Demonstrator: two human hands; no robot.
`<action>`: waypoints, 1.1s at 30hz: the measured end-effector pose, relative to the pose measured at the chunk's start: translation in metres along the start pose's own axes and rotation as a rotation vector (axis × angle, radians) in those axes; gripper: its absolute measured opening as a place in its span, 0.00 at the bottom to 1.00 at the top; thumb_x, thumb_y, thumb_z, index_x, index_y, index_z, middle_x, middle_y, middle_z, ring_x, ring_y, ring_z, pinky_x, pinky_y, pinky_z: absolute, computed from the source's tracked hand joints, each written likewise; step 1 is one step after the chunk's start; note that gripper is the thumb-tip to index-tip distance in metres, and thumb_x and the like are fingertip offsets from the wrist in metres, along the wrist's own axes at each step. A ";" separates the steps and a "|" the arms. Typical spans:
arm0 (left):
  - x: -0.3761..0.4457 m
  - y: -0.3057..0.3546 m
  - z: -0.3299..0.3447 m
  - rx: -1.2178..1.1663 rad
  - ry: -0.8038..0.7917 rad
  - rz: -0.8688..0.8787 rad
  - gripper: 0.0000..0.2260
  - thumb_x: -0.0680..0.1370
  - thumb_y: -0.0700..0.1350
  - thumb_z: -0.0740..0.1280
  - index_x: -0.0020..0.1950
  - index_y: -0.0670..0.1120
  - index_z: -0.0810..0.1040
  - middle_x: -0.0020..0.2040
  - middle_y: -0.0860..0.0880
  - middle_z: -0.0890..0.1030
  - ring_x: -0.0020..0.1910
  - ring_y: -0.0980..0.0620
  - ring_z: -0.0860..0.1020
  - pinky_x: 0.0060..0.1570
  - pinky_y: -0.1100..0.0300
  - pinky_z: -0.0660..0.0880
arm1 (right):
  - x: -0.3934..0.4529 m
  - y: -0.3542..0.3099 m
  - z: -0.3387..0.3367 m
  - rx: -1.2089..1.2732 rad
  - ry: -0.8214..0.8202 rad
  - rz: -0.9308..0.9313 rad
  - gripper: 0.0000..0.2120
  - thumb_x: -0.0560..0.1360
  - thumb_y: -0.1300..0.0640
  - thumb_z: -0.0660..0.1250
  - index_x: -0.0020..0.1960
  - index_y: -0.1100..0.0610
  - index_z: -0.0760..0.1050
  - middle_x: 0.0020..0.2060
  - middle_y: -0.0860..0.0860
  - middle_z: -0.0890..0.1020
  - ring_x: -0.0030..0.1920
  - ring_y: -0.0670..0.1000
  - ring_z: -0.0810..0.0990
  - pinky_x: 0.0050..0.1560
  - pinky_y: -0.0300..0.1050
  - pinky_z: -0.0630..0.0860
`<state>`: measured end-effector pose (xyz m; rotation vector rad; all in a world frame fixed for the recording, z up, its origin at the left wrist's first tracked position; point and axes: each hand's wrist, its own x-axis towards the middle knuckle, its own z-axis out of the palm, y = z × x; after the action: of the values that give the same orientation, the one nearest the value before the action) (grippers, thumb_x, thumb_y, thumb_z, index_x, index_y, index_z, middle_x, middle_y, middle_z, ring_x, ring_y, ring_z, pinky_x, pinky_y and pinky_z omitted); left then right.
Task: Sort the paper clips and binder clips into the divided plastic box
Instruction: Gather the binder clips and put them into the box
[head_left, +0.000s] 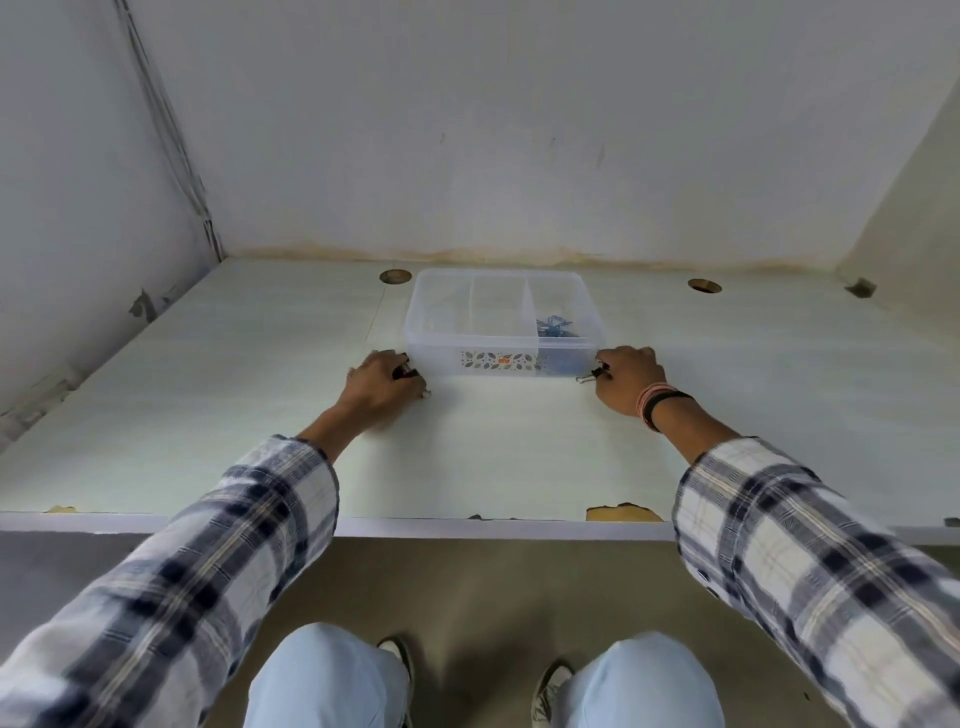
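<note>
Our left hand and right hand each pinch a binder clip beside the plastic box. We should lift clear of the rim and drop both away from the blue paper clips.

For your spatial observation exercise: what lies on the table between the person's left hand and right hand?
In the head view, the near wall of the divided plastic box lies between the left hand and right hand; nearer the person, the table is bare.
</note>
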<state>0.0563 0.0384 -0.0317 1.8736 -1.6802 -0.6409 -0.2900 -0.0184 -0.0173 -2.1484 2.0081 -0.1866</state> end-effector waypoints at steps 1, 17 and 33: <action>-0.005 0.000 0.006 -0.008 0.028 0.020 0.09 0.71 0.54 0.68 0.44 0.49 0.80 0.48 0.49 0.79 0.50 0.44 0.78 0.49 0.53 0.75 | -0.004 -0.001 0.004 -0.017 0.017 -0.007 0.19 0.77 0.56 0.58 0.66 0.56 0.73 0.62 0.58 0.75 0.63 0.63 0.68 0.62 0.53 0.69; -0.066 0.038 0.022 -0.009 0.205 0.043 0.22 0.78 0.48 0.64 0.68 0.38 0.77 0.69 0.40 0.77 0.66 0.41 0.77 0.65 0.50 0.74 | -0.061 -0.028 -0.005 0.255 0.156 -0.011 0.18 0.75 0.62 0.61 0.63 0.63 0.76 0.62 0.62 0.78 0.64 0.63 0.73 0.67 0.54 0.71; -0.062 0.056 0.040 0.108 0.021 0.132 0.23 0.78 0.56 0.63 0.69 0.45 0.77 0.70 0.45 0.77 0.69 0.42 0.73 0.68 0.43 0.69 | -0.049 -0.007 -0.018 0.028 -0.146 -0.087 0.19 0.79 0.61 0.59 0.70 0.56 0.74 0.70 0.57 0.74 0.68 0.60 0.71 0.70 0.51 0.67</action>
<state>-0.0184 0.0930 -0.0245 1.8166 -1.8402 -0.4849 -0.2902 0.0294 0.0038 -2.1662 1.8238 -0.0672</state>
